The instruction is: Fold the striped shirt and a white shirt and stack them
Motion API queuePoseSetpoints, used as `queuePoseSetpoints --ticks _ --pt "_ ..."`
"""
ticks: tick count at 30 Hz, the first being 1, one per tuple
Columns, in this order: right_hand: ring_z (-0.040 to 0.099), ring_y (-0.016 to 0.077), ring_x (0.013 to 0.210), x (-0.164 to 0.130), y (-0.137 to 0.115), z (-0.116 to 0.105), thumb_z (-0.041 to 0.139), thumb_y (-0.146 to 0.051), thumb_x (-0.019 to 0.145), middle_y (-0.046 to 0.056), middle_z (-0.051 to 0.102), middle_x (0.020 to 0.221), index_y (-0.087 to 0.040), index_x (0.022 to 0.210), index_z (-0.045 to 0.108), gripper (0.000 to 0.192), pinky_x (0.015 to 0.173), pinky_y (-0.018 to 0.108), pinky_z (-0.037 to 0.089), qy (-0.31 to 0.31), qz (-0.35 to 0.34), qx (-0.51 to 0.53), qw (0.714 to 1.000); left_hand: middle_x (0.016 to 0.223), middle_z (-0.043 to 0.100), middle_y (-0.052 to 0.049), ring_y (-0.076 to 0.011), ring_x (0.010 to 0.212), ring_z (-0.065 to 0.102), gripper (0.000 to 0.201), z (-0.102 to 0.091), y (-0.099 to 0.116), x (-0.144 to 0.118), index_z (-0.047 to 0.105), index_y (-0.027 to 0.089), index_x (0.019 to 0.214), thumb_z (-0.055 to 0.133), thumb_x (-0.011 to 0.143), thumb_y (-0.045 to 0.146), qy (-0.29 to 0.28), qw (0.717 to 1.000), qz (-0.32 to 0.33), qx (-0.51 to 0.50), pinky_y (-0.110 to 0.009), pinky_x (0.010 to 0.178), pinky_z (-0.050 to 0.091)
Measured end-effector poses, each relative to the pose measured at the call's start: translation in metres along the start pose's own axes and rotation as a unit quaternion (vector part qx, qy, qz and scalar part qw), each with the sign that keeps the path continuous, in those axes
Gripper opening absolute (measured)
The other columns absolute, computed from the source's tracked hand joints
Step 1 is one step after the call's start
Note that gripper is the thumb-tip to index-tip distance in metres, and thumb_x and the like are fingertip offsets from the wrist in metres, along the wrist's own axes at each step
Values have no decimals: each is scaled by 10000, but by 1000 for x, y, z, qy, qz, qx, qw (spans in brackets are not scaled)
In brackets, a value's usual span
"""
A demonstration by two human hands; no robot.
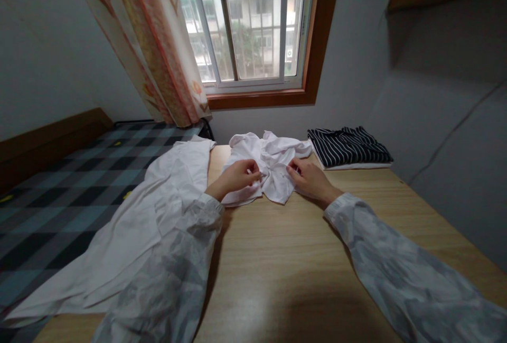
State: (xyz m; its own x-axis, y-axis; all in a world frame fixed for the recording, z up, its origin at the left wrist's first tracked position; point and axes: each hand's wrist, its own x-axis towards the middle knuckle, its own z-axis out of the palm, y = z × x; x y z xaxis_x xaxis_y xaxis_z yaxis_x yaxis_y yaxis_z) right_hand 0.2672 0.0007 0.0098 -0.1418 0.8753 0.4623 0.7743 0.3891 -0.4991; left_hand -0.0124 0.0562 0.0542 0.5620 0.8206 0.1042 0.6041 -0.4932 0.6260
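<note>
A crumpled white garment (277,147) lies bunched near the far edge of the wooden table. My left hand (240,176) is at its left side, with the fingers curled and pinched on the cloth. From the right, my right hand (311,178) pinches another part of the same fabric between thumb and fingers. Folds of the cloth gather between both hands, and its lower corners spread toward me on the tabletop. The exact kind of garment cannot be made out.
Another white garment (158,211) stretches along the table's left side, under my left forearm. A folded black-and-white striped garment (350,146) sits at the far right corner of the table (277,269). Left is a bed with a checked sheet (47,200); a window (253,20) and curtain (158,42) are behind.
</note>
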Motion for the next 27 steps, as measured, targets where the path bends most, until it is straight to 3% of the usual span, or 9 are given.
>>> queuePoseSetpoints --ticks 2,5,8,11,16,21,27 --pt "591 189 708 -1 -1 3 570 -351 1065 49 714 807 -210 884 672 251 662 315 338 -18 -11 41 999 821 758 -49 -202 732 672 290 4 1 -2 709 213 834 741 898 494 66 991 -21 111 -305 690 454" --pt "604 176 688 -2 2 11 610 -343 1029 30 719 777 -203 862 690 232 649 297 377 -33 -14 113 993 892 755 -75 -229 786 670 352 13 2 -7 727 214 854 776 870 562 80 971 -44 223 -320 699 430" --pt "657 182 726 -4 8 22 657 -333 980 28 762 821 -196 925 739 169 670 284 445 -51 -15 187 981 1017 752 -120 -261 859 692 425 25 4 -10 749 200 921 720 911 624 97 956 -46 273 -337 712 437" --pt "710 199 801 -6 12 30 683 -326 944 40 801 897 -196 959 759 152 735 293 510 -52 -16 232 971 1083 756 -133 -270 907 709 328 34 8 -10 765 189 1011 674 967 501 99 949 -64 293 -344 739 455" --pt "714 201 805 -8 13 33 691 -344 922 48 808 909 -186 959 767 179 743 300 522 -39 9 247 968 1013 790 -110 -258 906 712 145 29 4 -5 777 202 952 652 929 271 74 957 -68 273 -337 768 465" --pt "683 191 780 -8 12 30 650 -370 962 37 791 887 -180 959 778 230 722 295 488 -34 8 232 972 835 786 -54 -205 752 668 148 8 -12 0 769 216 833 677 879 322 9 983 -55 173 -305 687 440" --pt "663 187 770 -8 10 28 622 -375 974 31 773 872 -183 935 758 238 709 288 472 -31 14 230 973 756 760 -37 -185 687 639 219 -9 -18 5 760 205 783 734 818 420 -21 999 -19 41 -289 648 442"
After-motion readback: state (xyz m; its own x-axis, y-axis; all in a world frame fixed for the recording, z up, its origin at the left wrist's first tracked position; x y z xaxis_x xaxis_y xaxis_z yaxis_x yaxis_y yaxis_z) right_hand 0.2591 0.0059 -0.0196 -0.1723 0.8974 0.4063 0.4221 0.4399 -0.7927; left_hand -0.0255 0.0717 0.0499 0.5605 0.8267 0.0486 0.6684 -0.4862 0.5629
